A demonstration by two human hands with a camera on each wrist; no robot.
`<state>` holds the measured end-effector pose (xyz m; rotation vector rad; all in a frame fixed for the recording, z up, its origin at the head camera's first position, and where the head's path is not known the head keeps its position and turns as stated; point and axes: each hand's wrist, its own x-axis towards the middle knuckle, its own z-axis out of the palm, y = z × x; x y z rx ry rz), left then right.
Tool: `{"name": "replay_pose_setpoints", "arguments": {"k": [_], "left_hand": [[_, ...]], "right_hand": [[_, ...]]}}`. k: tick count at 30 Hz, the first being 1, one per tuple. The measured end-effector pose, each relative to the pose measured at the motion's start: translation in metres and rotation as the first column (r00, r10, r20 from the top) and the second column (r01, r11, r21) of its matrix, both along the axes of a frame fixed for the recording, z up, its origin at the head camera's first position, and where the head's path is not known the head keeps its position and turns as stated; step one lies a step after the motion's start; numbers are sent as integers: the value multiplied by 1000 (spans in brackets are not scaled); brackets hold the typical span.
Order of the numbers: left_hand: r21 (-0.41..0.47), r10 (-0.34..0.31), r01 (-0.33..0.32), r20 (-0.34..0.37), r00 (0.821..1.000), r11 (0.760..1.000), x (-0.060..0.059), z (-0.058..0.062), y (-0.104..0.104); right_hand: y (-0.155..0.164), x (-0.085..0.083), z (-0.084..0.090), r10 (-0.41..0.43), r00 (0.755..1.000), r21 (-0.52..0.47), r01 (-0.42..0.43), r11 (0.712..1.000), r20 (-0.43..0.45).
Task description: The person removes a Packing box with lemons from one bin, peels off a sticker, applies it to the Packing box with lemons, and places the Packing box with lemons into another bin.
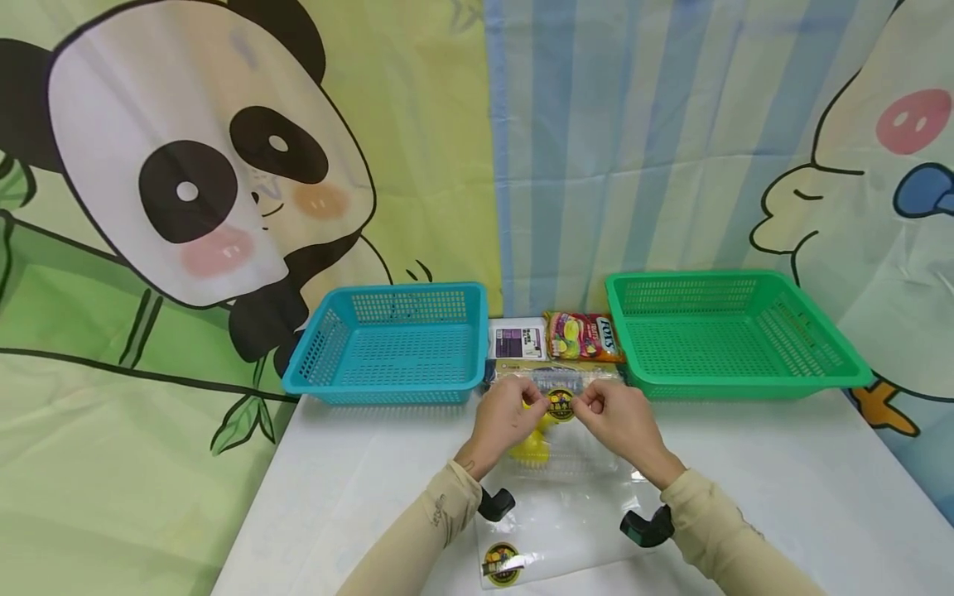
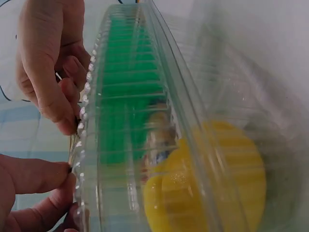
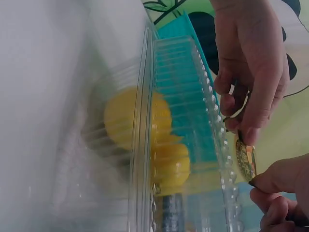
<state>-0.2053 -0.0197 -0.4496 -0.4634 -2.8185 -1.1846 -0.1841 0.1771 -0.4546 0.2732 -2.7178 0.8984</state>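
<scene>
Cartoon curtains hang behind your white worktop [image 1: 358, 488], where a blue basket [image 1: 391, 343] and a green basket [image 1: 730, 331] flank some snack packets [image 1: 584, 336]. Between them, near you, lies a clear clamshell box [image 1: 566, 451] of yellow fruit [image 1: 531, 447]. Your left hand [image 1: 503, 418] and right hand [image 1: 622, 422] each pinch its rim beside the round sticker [image 1: 561, 405], a grip suited to steadying the lid's edge.

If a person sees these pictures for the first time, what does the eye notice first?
First, the two hands at the table's middle: left hand and right hand pinch the round sticker on a clear plastic clamshell box with yellow fruit inside. Behind stand a blue basket at left and a green basket at right.
</scene>
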Motion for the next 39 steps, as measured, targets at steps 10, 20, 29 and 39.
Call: {"name": "replay_pose_setpoints", "arguments": {"k": [10,20,29,39], "left_hand": [[-175,34,-39,-35,999,984,-2,-3,11],[-252,68,-81,-57,996,964,-4,-9,16],[-299,67,-93,-97,993,950,-3,-12,18],[-216,1,-75,-322,947,973,2,-17,5]], "right_hand": [[3,-6,-1,-25,994,51,19,999,108],[1,-10,-8,-48,996,110,40,993,78],[1,-9,-9,-41,999,183,36,982,28],[7,0,-10,23,985,111,-4,994,-171]]}}
